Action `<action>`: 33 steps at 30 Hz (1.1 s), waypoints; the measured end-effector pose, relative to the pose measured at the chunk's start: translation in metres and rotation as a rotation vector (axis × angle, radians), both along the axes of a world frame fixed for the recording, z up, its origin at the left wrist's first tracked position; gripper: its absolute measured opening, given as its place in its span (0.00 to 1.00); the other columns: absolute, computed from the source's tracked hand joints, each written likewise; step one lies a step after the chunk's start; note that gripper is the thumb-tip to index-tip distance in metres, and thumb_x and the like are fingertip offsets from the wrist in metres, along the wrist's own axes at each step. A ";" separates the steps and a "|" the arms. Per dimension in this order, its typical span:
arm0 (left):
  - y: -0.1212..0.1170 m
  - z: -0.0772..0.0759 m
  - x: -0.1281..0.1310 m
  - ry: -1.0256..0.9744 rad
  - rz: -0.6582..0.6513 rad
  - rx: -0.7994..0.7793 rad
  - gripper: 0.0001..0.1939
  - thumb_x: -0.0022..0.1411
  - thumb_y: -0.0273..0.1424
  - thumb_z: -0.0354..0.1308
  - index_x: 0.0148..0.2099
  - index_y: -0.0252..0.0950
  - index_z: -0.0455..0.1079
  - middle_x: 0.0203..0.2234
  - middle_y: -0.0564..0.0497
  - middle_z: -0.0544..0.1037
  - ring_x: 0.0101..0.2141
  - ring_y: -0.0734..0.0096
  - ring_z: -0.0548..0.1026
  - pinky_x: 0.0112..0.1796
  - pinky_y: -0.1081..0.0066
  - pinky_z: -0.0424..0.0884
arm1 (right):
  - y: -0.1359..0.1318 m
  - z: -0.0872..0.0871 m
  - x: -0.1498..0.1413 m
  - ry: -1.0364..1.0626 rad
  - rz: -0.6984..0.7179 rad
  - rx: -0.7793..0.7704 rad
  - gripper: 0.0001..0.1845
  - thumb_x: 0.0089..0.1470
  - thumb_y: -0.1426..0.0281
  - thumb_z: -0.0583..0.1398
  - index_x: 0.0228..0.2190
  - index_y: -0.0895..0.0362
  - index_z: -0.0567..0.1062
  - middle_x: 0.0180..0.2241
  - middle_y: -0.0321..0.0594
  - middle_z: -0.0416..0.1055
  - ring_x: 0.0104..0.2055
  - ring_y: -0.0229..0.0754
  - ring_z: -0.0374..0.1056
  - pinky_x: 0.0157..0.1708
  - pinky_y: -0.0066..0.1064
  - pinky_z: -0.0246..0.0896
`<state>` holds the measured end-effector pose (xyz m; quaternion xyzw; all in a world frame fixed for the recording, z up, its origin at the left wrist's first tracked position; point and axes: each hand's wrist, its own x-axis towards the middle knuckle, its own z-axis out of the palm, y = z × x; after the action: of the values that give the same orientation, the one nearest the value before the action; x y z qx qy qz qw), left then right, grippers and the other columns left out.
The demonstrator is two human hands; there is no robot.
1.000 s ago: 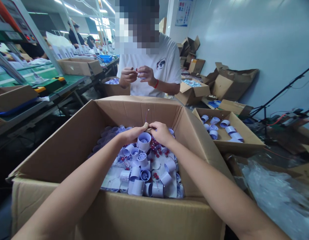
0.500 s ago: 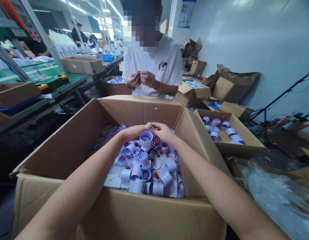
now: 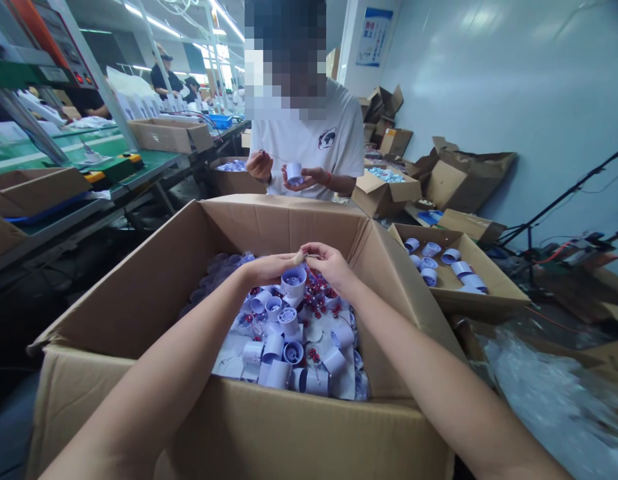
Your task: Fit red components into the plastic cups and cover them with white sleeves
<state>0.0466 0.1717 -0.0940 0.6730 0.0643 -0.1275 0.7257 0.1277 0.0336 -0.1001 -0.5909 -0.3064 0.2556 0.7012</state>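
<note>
Both my hands meet over a large open cardboard box (image 3: 269, 220). My left hand (image 3: 269, 268) is closed around a white plastic cup-shaped housing (image 3: 293, 281), open end toward me. My right hand (image 3: 330, 265) pinches something small at the cup's upper rim, fingertip to fingertip with the left; what it pinches is too small to name. Below lie several white cup housings (image 3: 283, 353) and small red parts with thin wires (image 3: 319, 297).
A person in a white T-shirt (image 3: 309, 140) sits across the box, holding a white cup and a thin wire. To the right stands a smaller box of white cups (image 3: 449, 263), with clear plastic sheeting (image 3: 553, 393) nearer me. Green workbenches (image 3: 89, 167) line the left.
My hands stay joined on the cup, nearly in the same place. The view has tilted slightly. The person opposite has drawn the hands apart, now showing a white cup in one palm.
</note>
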 end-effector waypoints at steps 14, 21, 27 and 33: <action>-0.004 0.008 0.000 0.048 0.089 0.052 0.26 0.46 0.52 0.59 0.36 0.33 0.73 0.26 0.49 0.75 0.28 0.70 0.70 0.31 0.72 0.65 | 0.002 0.001 0.004 -0.058 -0.055 -0.070 0.09 0.42 0.73 0.62 0.31 0.59 0.73 0.30 0.38 0.75 0.31 0.36 0.70 0.35 0.30 0.66; -0.002 0.009 0.002 0.060 0.149 0.085 0.21 0.51 0.49 0.57 0.30 0.34 0.72 0.23 0.50 0.74 0.28 0.70 0.69 0.31 0.73 0.64 | -0.001 0.000 0.011 -0.232 -0.160 -0.158 0.11 0.44 0.73 0.60 0.34 0.60 0.75 0.30 0.39 0.75 0.32 0.36 0.70 0.38 0.31 0.65; -0.001 0.013 0.000 0.080 0.220 0.063 0.23 0.51 0.52 0.55 0.31 0.34 0.71 0.23 0.50 0.73 0.27 0.70 0.69 0.29 0.73 0.64 | -0.002 -0.001 0.015 -0.390 -0.207 -0.122 0.12 0.40 0.69 0.64 0.30 0.59 0.73 0.30 0.39 0.74 0.32 0.37 0.69 0.36 0.31 0.64; 0.005 0.012 0.001 0.178 0.343 -0.111 0.25 0.54 0.54 0.49 0.33 0.36 0.67 0.22 0.53 0.71 0.24 0.72 0.68 0.29 0.71 0.66 | -0.003 0.000 0.020 -0.392 -0.244 -0.035 0.14 0.38 0.67 0.64 0.30 0.58 0.70 0.28 0.37 0.71 0.31 0.36 0.68 0.35 0.30 0.64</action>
<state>0.0475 0.1766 -0.0818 0.5971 0.2348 -0.0642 0.7644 0.1479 0.0302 -0.0997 -0.6738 -0.3587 0.0546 0.6436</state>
